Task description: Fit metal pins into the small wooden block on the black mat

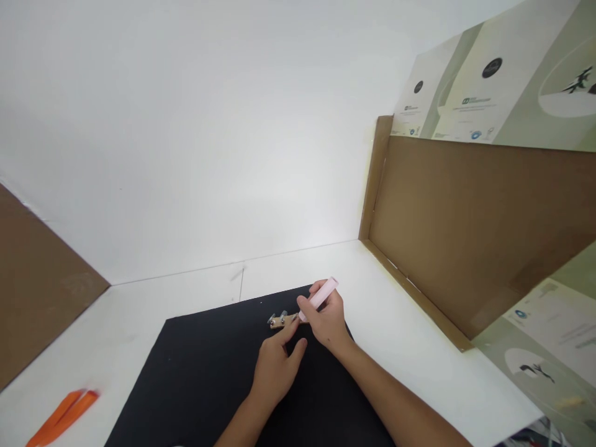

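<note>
Here at the bottom centre of the frame, the right hand (329,313) has a narrow, closed grip on a pale pink pen-shaped tool (320,298); it slants, its lower end right at the small wooden strip (291,320). And that strip lies on the black mat (209,366), just below the middle of the frame, small shiny fittings (282,318) showing on its left part. In comes the left hand (274,367) from below, forefinger on the strip, thumb held apart from it; whether anything is pinched under the fingertips, I cannot tell.

Out to the lower left, a two-pronged orange object (63,419) sits on the white tabletop (414,310), well apart from the hands. Over on the right, a cardboard panel (475,217) with printed sheets (479,81) along its top; another brown panel (41,285) fills the left edge.
</note>
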The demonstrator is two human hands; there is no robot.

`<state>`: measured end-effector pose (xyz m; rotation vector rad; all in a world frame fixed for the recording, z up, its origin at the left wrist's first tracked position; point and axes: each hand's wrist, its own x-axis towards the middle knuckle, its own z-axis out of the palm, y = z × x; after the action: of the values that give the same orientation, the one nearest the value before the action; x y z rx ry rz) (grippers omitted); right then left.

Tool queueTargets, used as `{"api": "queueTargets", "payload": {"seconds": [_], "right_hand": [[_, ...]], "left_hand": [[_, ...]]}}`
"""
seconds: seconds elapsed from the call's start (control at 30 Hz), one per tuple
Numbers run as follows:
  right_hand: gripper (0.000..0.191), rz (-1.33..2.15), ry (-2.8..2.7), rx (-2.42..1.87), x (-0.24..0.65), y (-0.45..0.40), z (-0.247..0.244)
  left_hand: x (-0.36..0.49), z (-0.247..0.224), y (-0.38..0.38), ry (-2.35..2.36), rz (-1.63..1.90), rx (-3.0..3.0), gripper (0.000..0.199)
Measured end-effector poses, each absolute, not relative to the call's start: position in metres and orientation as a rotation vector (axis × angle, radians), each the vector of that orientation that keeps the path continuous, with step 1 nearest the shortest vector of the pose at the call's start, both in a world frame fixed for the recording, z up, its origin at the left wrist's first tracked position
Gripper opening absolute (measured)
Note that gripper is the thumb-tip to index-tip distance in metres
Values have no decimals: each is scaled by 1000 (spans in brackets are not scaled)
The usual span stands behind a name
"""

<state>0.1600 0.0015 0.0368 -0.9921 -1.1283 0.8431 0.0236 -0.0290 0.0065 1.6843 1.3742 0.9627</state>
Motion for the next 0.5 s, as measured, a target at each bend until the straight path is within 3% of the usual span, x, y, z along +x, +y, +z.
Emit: {"api": "queueTargets", "payload": {"seconds": [0.5], "right_hand": [[24,857,-1127,-981,159,1,37]], "left_hand": [[22,6,-26,1473,815,1823,60]]}}
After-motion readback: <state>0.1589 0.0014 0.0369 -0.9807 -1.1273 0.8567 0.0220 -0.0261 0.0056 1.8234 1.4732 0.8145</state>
